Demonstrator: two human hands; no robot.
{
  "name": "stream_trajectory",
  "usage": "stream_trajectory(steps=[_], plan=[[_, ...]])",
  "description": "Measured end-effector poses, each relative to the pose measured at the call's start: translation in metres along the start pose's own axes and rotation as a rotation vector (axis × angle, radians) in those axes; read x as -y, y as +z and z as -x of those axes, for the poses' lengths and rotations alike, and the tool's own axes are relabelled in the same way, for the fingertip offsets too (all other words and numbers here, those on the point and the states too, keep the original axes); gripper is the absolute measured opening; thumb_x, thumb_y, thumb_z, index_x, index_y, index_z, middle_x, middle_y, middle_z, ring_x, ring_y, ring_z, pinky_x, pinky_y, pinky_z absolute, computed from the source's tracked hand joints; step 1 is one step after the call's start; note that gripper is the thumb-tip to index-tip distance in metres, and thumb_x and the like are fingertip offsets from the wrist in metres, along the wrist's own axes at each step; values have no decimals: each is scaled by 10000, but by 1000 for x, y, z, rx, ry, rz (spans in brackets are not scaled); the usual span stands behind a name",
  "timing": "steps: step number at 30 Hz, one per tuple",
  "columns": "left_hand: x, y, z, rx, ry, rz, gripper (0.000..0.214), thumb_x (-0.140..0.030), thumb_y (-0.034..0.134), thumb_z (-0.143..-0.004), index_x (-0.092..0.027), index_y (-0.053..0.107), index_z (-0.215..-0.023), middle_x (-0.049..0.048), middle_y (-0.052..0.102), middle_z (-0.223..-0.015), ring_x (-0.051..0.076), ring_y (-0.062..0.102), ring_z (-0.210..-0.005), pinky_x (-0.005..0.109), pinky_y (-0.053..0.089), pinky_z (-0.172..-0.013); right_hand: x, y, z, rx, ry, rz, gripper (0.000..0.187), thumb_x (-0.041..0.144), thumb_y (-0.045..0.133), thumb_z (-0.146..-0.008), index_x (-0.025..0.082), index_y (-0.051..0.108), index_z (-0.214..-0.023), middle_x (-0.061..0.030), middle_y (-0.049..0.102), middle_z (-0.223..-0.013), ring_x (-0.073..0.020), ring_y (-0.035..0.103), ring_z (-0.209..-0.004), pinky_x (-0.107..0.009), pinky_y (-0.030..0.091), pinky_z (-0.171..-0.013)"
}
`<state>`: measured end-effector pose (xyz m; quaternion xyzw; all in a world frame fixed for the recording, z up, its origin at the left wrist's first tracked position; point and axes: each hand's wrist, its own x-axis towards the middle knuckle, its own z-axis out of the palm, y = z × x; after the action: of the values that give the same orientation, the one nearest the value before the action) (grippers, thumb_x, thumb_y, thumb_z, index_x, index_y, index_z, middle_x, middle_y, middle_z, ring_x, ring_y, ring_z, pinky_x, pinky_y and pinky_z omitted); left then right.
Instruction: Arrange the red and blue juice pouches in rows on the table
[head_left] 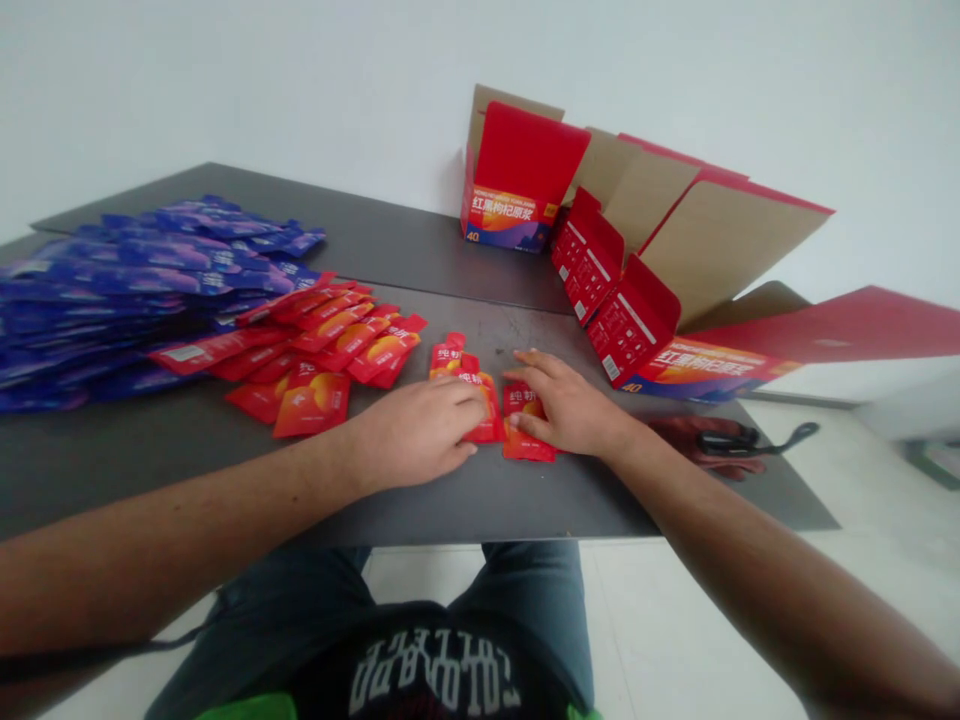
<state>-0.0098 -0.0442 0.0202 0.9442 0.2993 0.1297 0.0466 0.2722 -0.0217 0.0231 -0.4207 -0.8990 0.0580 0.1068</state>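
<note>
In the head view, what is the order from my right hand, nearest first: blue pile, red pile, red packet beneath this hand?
1. Red packet, beneath the right hand.
2. Red pile, at left.
3. Blue pile, farther left.

Passable behind the left hand and right hand, across bare tabletop. Blocked leftward by blue pouches and piled red pouches, rightward by open cartons with spread flaps.

A single head-worn view looks forward and down (quite near) over left hand, right hand and bench to the wall.
</note>
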Motion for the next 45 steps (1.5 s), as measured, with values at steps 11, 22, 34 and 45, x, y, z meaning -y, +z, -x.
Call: stream_trajectory(steps=[11,22,34,45], plan=[[25,19,-7,9,-123,-53,768,-609,730,-952,-199,603,-1589,227,481,-1711,454,397,-1612,634,339,-1314,23,6,50,5,18,33,895,652,804,-913,139,568,-1607,-271,458,-1702,-454,372,-1628,-693,322,-1321],[15,29,-19,-58,-131,-1,682,-517,651,-1014,-121,582,-1566,206,612,-1611,356,530,-1545,529,410,-1305,6,20,31,12,74,2,1054,720,717,-949,92,363,-1718,-276,427,-1734,-457,360,-1640,-674,326,-1325],[3,27,-23,-97,-165,55,713,-507,711,-988,-146,560,-1584,223,516,-1682,387,484,-1567,571,412,-1300,-22,3,27,7,64,-159,1262,739,847,-824,124,265,-1759,-301,277,-1795,-422,265,-1690,-668,312,-1328],[-9,36,-52,-5,-207,44,596,-508,662,-1027,-256,637,-1567,192,432,-1743,462,334,-1647,661,301,-1332,-31,13,45,-30,104,-117,1065,639,814,-898,116,382,-1717,-272,430,-1729,-432,393,-1624,-664,354,-1308]])
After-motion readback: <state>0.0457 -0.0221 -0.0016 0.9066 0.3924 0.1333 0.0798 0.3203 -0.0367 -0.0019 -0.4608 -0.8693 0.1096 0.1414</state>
